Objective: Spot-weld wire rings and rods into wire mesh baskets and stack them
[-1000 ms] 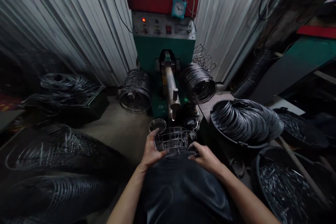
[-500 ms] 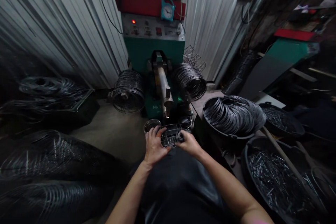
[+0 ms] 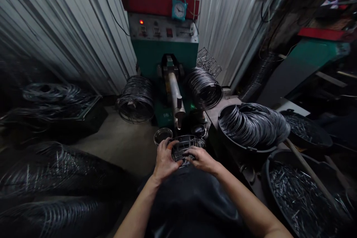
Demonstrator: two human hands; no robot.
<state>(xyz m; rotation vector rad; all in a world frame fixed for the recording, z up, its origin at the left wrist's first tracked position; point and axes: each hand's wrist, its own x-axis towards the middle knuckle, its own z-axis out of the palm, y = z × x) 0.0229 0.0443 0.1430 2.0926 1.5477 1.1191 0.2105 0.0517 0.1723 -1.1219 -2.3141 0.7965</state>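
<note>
A round wire rack with a crossed grid is held over my lap, just in front of the machine's metal arm. My left hand grips its left side, thumb low and fingers over the rim; an orange band circles one finger. Over the rack's near right part, my right hand has its fingers curled and pressed together. Whatever lies in those fingertips is too dark and small to name. Beyond my left hand is a round wire ring.
A green machine with a blue clock stands ahead, wire coils on both sides. To the right are a tub of wire rings and a tub of short wire pieces with a wooden handle. Wire bundles lie left.
My right hand has shifted from the rack's right rim to its near part, fingers now curled above the grid. The left hand keeps its hold. The view has turned slightly.
</note>
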